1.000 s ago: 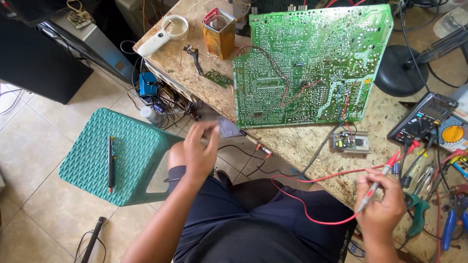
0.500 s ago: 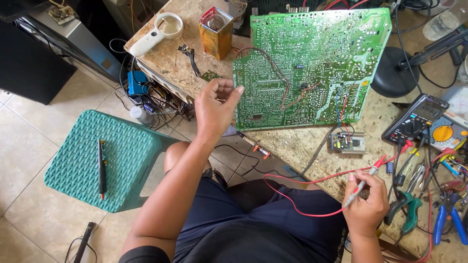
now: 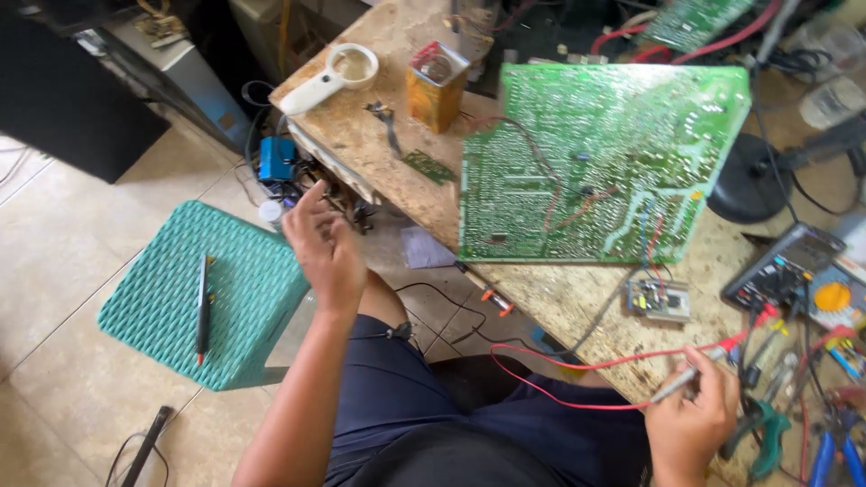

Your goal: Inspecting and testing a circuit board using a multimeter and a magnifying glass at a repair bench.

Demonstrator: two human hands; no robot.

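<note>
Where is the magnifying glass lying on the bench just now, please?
In the head view, the white magnifying glass lies at the bench's far left corner, just left of the yellow tin, beyond the raised left hand.

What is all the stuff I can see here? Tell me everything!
Circuit board: one, green, big, on the workbench.
Magnifying glass: one, white, bench's far corner.
Tin: one, yellow, beside the board.
Small module: one, grey, below the board.
Multimeter: one, dark, right side.
Stool: one, teal, on the floor.
Pen: one, dark, on the stool.
Probe: one, red-wired, in the right hand.
Left hand: raised, empty.
Right hand: holding the probe.
</note>
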